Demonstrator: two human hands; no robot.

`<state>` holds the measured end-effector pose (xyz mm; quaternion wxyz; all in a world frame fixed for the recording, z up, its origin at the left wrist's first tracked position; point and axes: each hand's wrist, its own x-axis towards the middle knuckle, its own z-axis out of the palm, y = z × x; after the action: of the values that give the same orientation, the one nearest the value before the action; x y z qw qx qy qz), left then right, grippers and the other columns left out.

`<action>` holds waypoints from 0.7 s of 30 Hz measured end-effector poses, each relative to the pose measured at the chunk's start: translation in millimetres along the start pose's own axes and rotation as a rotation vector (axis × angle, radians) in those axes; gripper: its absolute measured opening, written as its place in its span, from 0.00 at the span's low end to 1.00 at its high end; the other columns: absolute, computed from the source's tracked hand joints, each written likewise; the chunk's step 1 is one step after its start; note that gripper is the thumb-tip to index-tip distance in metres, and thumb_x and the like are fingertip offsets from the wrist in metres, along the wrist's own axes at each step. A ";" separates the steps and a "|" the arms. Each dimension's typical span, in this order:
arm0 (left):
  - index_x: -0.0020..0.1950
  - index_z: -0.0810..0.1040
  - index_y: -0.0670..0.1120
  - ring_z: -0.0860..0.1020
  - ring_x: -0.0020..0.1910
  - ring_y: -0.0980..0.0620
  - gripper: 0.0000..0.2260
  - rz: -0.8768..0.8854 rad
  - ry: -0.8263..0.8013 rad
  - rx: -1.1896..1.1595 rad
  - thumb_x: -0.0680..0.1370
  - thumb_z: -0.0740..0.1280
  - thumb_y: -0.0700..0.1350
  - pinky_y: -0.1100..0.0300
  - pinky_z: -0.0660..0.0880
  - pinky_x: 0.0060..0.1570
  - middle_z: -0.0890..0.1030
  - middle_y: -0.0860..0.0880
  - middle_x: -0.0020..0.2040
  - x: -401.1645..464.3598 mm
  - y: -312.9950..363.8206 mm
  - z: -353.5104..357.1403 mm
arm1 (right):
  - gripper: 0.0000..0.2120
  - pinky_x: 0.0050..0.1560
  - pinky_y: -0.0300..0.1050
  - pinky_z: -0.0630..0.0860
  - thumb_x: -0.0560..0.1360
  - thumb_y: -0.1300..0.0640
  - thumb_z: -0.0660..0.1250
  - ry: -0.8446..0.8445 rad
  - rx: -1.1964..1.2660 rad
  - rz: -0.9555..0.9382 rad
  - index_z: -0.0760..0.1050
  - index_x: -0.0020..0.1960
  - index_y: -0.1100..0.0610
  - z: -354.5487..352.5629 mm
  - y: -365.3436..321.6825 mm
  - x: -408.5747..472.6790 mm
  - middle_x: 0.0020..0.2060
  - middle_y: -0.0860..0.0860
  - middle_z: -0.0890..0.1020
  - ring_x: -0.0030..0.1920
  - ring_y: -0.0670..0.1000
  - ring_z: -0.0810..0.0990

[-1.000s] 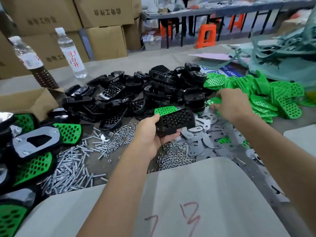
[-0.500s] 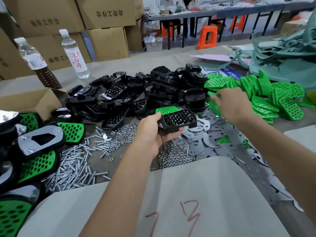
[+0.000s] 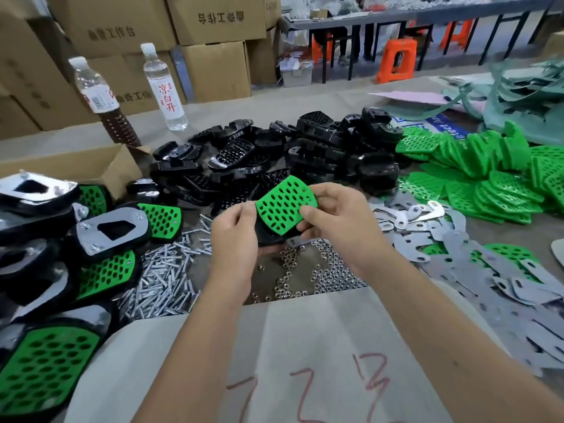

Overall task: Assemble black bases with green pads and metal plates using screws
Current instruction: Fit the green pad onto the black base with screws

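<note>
My left hand [image 3: 235, 230] grips a black base [image 3: 268, 236] from the left, mostly hidden under a green perforated pad [image 3: 283, 203]. My right hand [image 3: 332, 215] pinches the pad's right edge and holds it tilted on top of the base, above the table's middle. Behind them lies a heap of black bases [image 3: 274, 157]. Loose green pads [image 3: 488, 178] pile up at the right. Metal plates [image 3: 457, 245] spread across the right side. Screws [image 3: 161, 279] lie at the left, nuts [image 3: 305, 273] under my hands.
Finished assemblies [image 3: 100, 233] with green pads and metal plates stack along the left edge by a cardboard box [image 3: 76, 166]. Two bottles [image 3: 163, 87] stand at the back left. A grey sheet with red marks [image 3: 305, 361] covers the near table. Teal scrap [image 3: 525, 102] lies far right.
My right hand came back from the green pile with a pad and brought it onto the base. My left hand drew the base slightly nearer and turned it under the pad.
</note>
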<state>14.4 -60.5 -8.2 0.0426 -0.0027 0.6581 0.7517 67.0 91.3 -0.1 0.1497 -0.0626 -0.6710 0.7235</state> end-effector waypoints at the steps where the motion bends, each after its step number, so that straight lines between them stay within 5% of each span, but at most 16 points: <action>1: 0.47 0.83 0.43 0.87 0.41 0.47 0.15 0.015 0.015 0.007 0.87 0.60 0.45 0.50 0.84 0.34 0.87 0.45 0.44 0.2 -1.5 -5.1 | 0.10 0.35 0.42 0.81 0.79 0.72 0.67 -0.010 0.010 -0.010 0.79 0.55 0.60 2.7 4.5 -2.4 0.42 0.58 0.87 0.35 0.51 0.84; 10: 0.48 0.81 0.39 0.88 0.45 0.47 0.16 0.044 0.000 -0.021 0.87 0.60 0.45 0.49 0.85 0.37 0.87 0.48 0.43 6.3 -13.1 -19.1 | 0.07 0.36 0.43 0.83 0.77 0.70 0.72 0.024 0.101 0.000 0.78 0.53 0.63 4.7 19.9 -8.4 0.43 0.61 0.87 0.37 0.56 0.86; 21: 0.52 0.84 0.47 0.87 0.50 0.44 0.13 0.134 -0.043 0.067 0.87 0.60 0.46 0.49 0.85 0.38 0.87 0.45 0.50 3.6 -15.9 -18.3 | 0.07 0.35 0.42 0.82 0.77 0.70 0.72 0.018 0.084 -0.024 0.76 0.52 0.63 8.2 17.1 -11.1 0.42 0.60 0.87 0.37 0.58 0.87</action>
<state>11.0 -76.3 -26.6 0.0064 0.0589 0.6804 0.7304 72.9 79.2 -17.5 0.1669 -0.0549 -0.6392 0.7487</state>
